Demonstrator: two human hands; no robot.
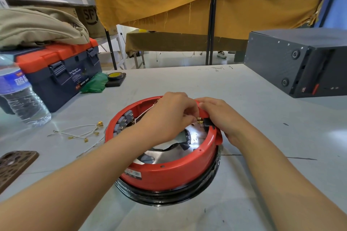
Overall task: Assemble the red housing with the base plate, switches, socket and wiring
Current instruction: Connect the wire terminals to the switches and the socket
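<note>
A: Head view: what are both hands doing?
B: The left hand pinches a brass terminal at the socket inside the red housing mid-table; the right hand grips the rim. Steady it and push straight

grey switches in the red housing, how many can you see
3, stacked along the housing's left inner wall: upper, middle, lower. The left hand and forearm may hide more.

- On the dark front of the toolbox, we read "WING BOX" in white.
- We make out large letters "SF" on a cardboard box behind.
- Blue bottle label: characters unreadable to us.
</note>
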